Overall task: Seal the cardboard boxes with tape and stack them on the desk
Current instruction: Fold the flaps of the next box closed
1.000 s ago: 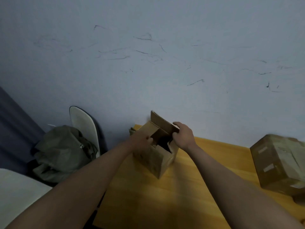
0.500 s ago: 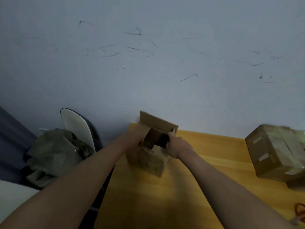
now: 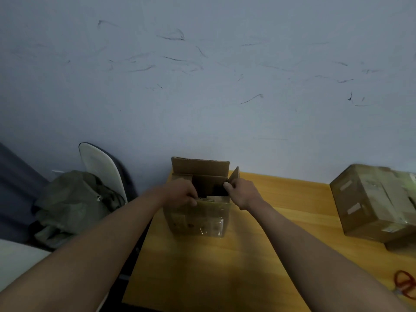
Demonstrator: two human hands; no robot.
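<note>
A small open cardboard box [image 3: 198, 218] stands on the wooden desk [image 3: 225, 266] near its far left corner, its front face square to me. The back flap stands upright and the inside is dark. My left hand [image 3: 180, 194] grips the box's left top edge and flap with curled fingers. My right hand [image 3: 242, 191] pinches the right side flap, which stands nearly upright. A larger box [image 3: 373, 203] wrapped in clear tape sits at the desk's right side.
Red-handled scissors [image 3: 405, 285] lie at the desk's right edge. A white chair [image 3: 101, 167] with a green bag [image 3: 74, 203] on it stands left of the desk. A scuffed pale wall [image 3: 202, 86] rises right behind the desk.
The small box has turned from corner-on to face me squarely. Both hands moved with it and now hold the left and right flaps. The view shifted right, bringing scissors into sight.
</note>
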